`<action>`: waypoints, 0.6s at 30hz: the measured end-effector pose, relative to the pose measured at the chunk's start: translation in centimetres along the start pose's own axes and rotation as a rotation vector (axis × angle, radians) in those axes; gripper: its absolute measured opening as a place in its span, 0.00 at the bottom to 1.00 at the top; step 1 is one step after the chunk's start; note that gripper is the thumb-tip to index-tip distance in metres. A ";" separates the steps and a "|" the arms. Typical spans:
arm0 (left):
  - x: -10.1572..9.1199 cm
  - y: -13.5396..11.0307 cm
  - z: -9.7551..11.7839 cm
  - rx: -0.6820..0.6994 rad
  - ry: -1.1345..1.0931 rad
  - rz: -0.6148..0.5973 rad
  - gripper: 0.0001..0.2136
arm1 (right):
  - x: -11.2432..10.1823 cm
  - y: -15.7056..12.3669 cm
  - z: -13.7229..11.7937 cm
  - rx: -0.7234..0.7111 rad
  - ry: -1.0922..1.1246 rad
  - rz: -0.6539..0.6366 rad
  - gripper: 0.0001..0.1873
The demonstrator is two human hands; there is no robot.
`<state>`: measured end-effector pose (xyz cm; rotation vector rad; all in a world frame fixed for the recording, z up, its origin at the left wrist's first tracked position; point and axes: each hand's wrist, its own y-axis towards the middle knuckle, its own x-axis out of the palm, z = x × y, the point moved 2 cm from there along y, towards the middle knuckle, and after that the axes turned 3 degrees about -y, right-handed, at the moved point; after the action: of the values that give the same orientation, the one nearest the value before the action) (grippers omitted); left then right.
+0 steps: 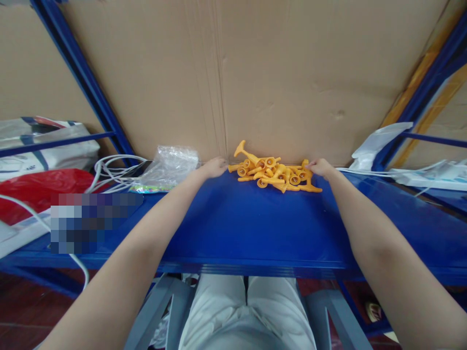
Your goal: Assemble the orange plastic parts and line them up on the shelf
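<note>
A heap of orange plastic pieces (pixel 272 174) lies at the back of the blue table, against the cardboard wall. Several pieces have funnel-like cups with something small and shiny inside, and some end in a T-shaped bar; their exact kind I cannot make out. My left hand (pixel 215 167) rests at the heap's left end, fingers stretched towards it and holding nothing visible. At the right end, my right hand (pixel 321 168) has its fingers extended against the outermost piece, touching or very close to it. Its fingertips are small and partly hidden.
Left of the heap are a clear plastic bag (pixel 170 165), coiled white cables (pixel 115 170) and a red bag (pixel 47 189). A white plastic piece (pixel 375 146) and a power strip (pixel 434 175) lie right. Blue metal posts (pixel 82 73) flank the cardboard (pixel 273 73).
</note>
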<state>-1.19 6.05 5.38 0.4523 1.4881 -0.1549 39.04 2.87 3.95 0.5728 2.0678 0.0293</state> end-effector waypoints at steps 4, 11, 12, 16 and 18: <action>-2.3 -1.2 4.1 0.208 -0.153 0.143 0.22 | -2.9 -0.2 -1.9 -0.043 0.036 0.040 0.16; -6.0 -1.9 10.3 0.437 -0.311 0.353 0.19 | -9.6 -2.7 -9.3 -0.353 -0.020 0.223 0.16; -6.6 -1.8 11.0 0.445 -0.334 0.394 0.19 | -10.3 -3.5 -10.6 -0.428 0.042 0.265 0.15; -8.8 -1.2 12.7 0.436 -0.426 0.585 0.18 | -11.6 -7.2 -15.3 -0.649 0.329 0.429 0.18; -9.7 -1.4 12.9 0.445 -0.442 0.662 0.18 | -11.3 -8.7 -17.0 -0.721 0.436 0.475 0.19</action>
<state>9.28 -1.85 14.84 1.1654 0.8068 -0.0507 26.71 -5.98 20.13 0.6103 2.0774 1.2128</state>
